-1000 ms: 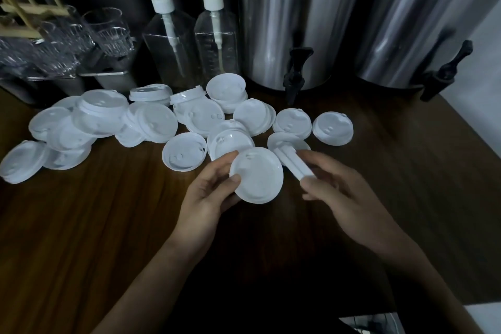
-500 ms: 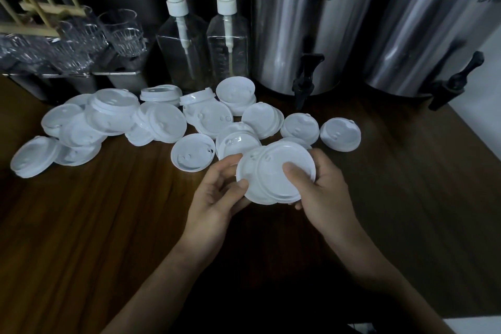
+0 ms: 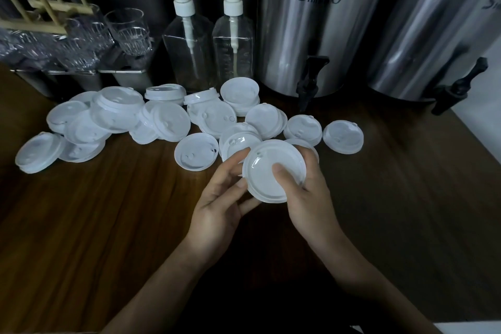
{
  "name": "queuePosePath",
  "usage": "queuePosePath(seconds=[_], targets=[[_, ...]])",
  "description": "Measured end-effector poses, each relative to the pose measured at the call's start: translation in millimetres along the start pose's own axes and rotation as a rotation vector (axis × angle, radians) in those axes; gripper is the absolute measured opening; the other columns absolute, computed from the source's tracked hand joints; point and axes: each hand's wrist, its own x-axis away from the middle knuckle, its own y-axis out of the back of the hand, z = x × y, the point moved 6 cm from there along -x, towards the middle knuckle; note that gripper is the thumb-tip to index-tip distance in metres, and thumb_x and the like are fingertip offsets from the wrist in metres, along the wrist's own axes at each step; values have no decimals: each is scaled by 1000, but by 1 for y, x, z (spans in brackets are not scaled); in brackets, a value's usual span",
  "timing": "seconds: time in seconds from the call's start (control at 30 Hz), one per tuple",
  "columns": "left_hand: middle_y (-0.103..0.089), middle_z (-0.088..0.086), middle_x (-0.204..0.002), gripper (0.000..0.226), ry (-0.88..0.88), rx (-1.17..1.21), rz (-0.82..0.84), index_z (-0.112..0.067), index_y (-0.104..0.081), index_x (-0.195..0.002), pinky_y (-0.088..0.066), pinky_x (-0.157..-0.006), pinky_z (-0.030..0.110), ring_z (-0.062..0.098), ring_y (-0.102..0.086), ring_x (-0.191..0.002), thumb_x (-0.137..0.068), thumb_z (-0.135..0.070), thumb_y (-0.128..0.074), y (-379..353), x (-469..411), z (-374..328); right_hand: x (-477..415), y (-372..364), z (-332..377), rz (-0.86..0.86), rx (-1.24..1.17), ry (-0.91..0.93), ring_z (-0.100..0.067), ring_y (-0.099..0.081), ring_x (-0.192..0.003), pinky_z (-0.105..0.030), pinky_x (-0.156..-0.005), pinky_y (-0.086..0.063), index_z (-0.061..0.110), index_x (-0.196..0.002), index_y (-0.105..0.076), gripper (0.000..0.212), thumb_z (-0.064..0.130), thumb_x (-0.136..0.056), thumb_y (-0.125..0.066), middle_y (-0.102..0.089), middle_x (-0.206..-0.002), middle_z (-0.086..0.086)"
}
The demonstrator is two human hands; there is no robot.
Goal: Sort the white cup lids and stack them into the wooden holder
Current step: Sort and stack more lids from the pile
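Note:
Both hands hold white cup lids point(image 3: 268, 171) just above the wooden table point(image 3: 95, 211); they look nested into one stack. My right hand point(image 3: 306, 192) grips the stack with its thumb pressed on the top face and fingers behind. My left hand point(image 3: 222, 198) holds the stack's left rim with thumb and fingertips. Several loose white lids point(image 3: 168, 122) lie scattered across the table from the far left to the centre. The wooden holder point(image 3: 46, 5), a frame of thin sticks, stands at the back left, only partly in view.
Two clear pump bottles point(image 3: 233, 43) stand at the back centre. Two steel dispensers point(image 3: 306, 22) with black taps point(image 3: 309, 81) fill the back right. Glasses point(image 3: 127, 32) sit on metal containers at the back left. A single lid point(image 3: 343, 137) lies farthest right.
My right hand brought its lid over from the right and set it onto the lid in my left hand; both lids now sit together between the two hands.

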Motion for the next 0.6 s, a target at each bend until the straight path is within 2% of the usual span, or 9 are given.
queuePosePath(seconds=[0.07,0.2,0.33,0.43,0.5,0.6], targets=[[-65,13,-140,46,2,1,-9,-18,-60,-141,-58,-99,48,34,-62,-132,-97,-12,-52,1,1,-1,0,-1,-1,16,-6,10,10,-62,-106,-7,-84,-47,37,-121,-54,32,13,-101,-64,-63,-105,38],[-63,11,-143,47,-13,-68,-4,-16,-57,-144,-55,-105,52,32,-61,-133,-97,-14,-55,2,3,-5,-3,0,-3,39,4,17,6,-63,-107,-11,-83,-51,29,-129,-55,38,13,-97,-69,-62,-108,36],[-68,3,-137,45,-27,-200,-39,-24,-59,-144,-55,-106,50,26,-64,-130,-99,-19,-64,6,0,-13,-7,0,-4,64,5,-13,4,-65,-106,-13,-80,-53,27,-131,-57,41,14,-95,-72,-63,-109,31],[-72,0,-131,49,-44,-250,-71,-26,-58,-144,-57,-103,43,22,-67,-126,-96,-21,-60,11,-1,-22,-12,-3,-5,94,32,-51,-4,-67,-109,-22,-81,-58,31,-129,-61,42,21,-92,-77,-66,-113,23],[-73,-1,-132,49,-45,-255,-90,-24,-57,-143,-58,-102,37,20,-68,-125,-94,-22,-59,14,1,-30,-15,-6,-1,119,54,-48,-7,-69,-109,-26,-82,-59,32,-125,-65,38,21,-91,-77,-70,-115,18],[-72,-2,-133,47,-43,-269,-131,-17,-60,-141,-56,-105,38,19,-67,-126,-95,-26,-58,24,4,-44,-18,-11,10,137,68,-24,-8,-72,-104,-32,-84,-62,33,-114,-71,20,25,-96,-73,-75,-109,15]])
